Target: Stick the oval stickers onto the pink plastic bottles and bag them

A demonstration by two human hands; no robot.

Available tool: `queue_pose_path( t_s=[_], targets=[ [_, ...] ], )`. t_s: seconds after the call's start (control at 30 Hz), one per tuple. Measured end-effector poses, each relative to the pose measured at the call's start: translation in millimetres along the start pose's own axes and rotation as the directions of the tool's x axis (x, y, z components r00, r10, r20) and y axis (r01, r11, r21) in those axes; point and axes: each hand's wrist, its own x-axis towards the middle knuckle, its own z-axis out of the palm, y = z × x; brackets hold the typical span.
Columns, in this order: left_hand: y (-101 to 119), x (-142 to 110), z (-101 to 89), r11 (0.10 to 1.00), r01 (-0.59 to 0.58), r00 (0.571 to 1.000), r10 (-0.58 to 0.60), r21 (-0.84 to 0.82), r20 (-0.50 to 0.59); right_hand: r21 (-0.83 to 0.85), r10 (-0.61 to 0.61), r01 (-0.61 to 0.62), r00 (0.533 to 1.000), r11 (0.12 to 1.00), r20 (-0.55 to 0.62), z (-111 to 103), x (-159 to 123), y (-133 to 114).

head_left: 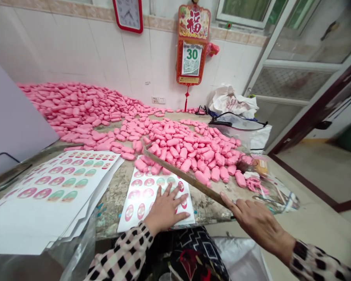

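Well, the right hand (259, 222) clasps the near end of a long wooden slat (187, 177) angling far left against the pink bars (187, 150), while the left hand (166, 208) lies open on a label sheet (152, 199).

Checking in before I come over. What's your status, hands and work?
Left hand flat on sticker sheet. Right hand gripping end of wooden strip. Pink oval bars heaped along strip's far side, some at sheet's top edge.
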Motion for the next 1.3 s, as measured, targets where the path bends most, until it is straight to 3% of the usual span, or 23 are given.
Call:
queue_pose_path(
  t_s=[0.27,0.47,0.7,0.83,0.9,1.0,1.13,1.2,1.3],
  targets=[
    [3,0,-1.1,1.000,0.023,1.000,-0.023,0.013,0.017,0.126,0.026,-0.025,1.000,0.992,-0.006,4,-49,-11],
    [5,0,-2.4,0.999,0.030,0.999,-0.030,0.021,0.014,0.097,-0.017,0.017,1.000,0.995,-0.002,17,-37,-17],
    [5,1,-2.8,0.999,0.008,1.000,-0.008,0.036,0.015,0.104,-0.020,0.022,1.000,0.994,-0.023,40,-31,8],
    [3,1,-2.0,0.999,0.012,1.000,-0.012,0.039,-0.001,0.308,0.043,-0.041,0.999,0.951,-0.001,36,-37,1],
    [2,2,-1.9,0.999,0.012,1.000,-0.012,0.033,-0.005,0.478,0.126,-0.120,0.992,0.870,0.019,30,-33,-9],
    [1,2,-2.5,1.000,0.007,1.000,-0.007,0.024,0.001,0.676,0.287,-0.286,0.951,0.680,0.115,21,-16,-18],
    [0,1,-3.4,1.000,0.007,1.000,-0.007,0.016,-0.003,0.756,0.522,-0.550,0.788,0.355,0.328,26,15,-8],
    [0,1,-3.3,1.000,0.008,1.000,-0.008,0.014,-0.004,0.798,0.603,-0.569,0.712,0.197,0.359,39,29,3],
    [-2,1,-2.1,1.000,0.007,1.000,-0.007,0.010,0.000,0.874,0.681,-0.486,0.640,-0.001,0.356,66,45,19]
  ],
)
